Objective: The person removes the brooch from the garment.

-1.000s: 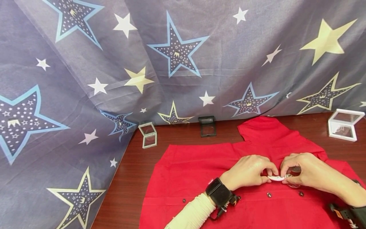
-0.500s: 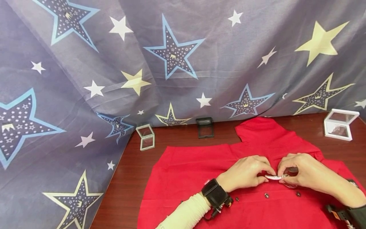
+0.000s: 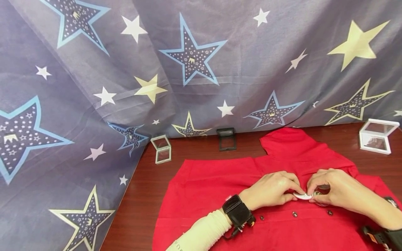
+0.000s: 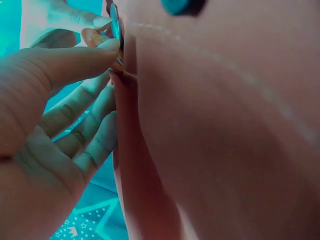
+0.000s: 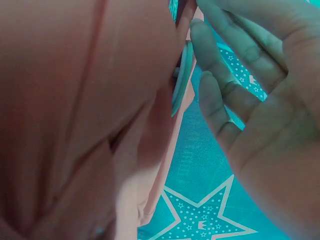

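Observation:
A red garment [image 3: 216, 184] lies spread out, with dark snap buttons [image 3: 294, 214] along a seam. Over its upper part, my left hand [image 3: 273, 188] and right hand [image 3: 339, 188] meet at a small white oval piece [image 3: 302, 197]. The left thumb and forefinger pinch its left end; the right ones pinch its right end. Beneath the right fingers shows part of a shiny round rim [image 3: 321, 204]. In the left wrist view the left thumb [image 4: 107, 52] presses near a thin edge-on disc [image 4: 116, 25]. The right wrist view shows thin round rims [image 5: 182, 80] beside the cloth, near the right fingers.
The garment covers much of a dark red-brown table [image 3: 135, 195]. Along the back stand a pale hinged frame [image 3: 162, 149], a black one [image 3: 226, 139] and a larger white one [image 3: 377, 136]. Behind hangs a star-printed curtain [image 3: 220, 97].
The head view shifts slightly left, then back. Both hands keep their pinch on the white oval piece, with only slight movement of the fingers.

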A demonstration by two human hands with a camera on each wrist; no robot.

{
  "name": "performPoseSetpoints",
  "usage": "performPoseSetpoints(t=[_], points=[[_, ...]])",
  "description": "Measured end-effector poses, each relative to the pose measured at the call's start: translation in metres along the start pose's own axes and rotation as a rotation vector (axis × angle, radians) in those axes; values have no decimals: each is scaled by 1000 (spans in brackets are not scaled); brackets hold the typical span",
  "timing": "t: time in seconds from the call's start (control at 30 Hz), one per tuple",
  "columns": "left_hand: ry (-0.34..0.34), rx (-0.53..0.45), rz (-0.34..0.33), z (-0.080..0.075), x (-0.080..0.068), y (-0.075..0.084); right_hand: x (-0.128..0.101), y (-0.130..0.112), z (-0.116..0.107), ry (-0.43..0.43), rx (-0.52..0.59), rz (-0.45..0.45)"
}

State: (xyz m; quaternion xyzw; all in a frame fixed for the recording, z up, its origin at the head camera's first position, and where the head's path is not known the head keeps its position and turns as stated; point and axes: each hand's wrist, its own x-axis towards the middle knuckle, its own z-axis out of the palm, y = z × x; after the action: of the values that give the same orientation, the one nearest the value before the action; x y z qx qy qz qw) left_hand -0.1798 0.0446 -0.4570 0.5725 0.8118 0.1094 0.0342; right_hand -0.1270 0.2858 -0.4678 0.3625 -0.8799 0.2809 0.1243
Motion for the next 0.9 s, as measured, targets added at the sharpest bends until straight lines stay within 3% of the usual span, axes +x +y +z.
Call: performPoseSetpoints(t=[0.27, 0.5, 0.9], points=[[-13, 25, 15, -2, 2, 2, 0, 1, 0, 38, -52, -51], [-26, 117, 46, -4, 5, 5, 3, -2, 0, 54, -36, -92], [-48, 151, 50, -5, 5, 8, 2, -1, 3, 64, -75, -98]])
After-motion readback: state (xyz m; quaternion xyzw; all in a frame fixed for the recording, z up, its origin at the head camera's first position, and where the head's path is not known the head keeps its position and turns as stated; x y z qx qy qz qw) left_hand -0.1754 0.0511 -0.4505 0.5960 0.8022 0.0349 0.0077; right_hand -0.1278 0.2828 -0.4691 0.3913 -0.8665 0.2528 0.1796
